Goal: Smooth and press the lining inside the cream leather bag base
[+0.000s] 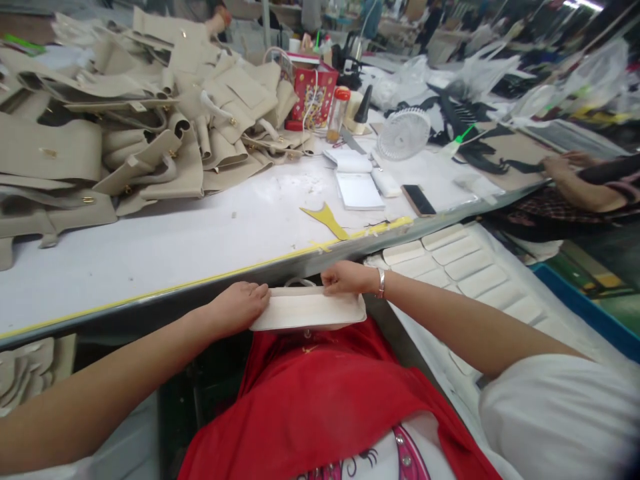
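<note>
In my lap, against the table's front edge, lies a cream handbag with its long, flat side facing up. A pale loop, perhaps its handle, shows behind it, and a small metal fitting shows below its near edge. My left hand grips the bag's left end, fingers bent over the edge. At the right end, my right hand is closed in a pinch on the far edge; its fingertips are partly hidden. A red apron lies under the bag.
Beige bag pieces are heaped at the table's left. A yellow cutout, a notepad, a phone and a white fan lie farther right. Cream panels line a surface at right. A co-worker's arm reaches in beyond.
</note>
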The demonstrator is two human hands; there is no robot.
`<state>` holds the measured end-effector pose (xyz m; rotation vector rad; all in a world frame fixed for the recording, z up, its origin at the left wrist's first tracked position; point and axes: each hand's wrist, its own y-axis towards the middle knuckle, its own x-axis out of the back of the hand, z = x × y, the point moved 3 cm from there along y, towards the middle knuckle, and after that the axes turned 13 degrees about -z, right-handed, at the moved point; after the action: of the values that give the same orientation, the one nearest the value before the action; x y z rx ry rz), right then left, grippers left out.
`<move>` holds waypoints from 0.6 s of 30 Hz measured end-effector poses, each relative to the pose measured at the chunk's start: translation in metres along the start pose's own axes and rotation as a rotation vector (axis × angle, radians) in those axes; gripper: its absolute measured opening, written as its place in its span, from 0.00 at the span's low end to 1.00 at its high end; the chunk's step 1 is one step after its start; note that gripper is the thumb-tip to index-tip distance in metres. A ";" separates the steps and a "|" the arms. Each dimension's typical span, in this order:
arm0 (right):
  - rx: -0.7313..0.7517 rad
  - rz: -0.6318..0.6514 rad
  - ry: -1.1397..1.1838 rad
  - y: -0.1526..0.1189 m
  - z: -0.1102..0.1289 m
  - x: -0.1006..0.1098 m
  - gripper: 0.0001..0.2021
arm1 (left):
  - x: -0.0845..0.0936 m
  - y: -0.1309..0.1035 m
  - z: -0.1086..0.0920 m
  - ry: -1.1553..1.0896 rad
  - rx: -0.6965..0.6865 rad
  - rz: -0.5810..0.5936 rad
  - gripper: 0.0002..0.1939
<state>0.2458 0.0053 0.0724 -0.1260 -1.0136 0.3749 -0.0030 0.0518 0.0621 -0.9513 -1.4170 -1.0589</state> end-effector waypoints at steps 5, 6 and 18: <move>0.074 -0.504 0.017 -0.072 0.015 -0.015 0.07 | -0.001 -0.001 -0.038 -0.150 0.059 -0.297 0.16; 0.094 -0.588 0.007 -0.086 0.015 -0.023 0.08 | -0.003 0.001 -0.050 -0.197 0.079 -0.350 0.17; 0.184 -0.897 -0.218 -0.129 0.012 -0.078 0.05 | -0.028 0.015 -0.104 -0.187 0.027 -0.501 0.09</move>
<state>0.2311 -0.1435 0.0516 0.5364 -1.1381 -0.3471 0.0436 -0.0432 0.0387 -0.7018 -1.8804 -1.3343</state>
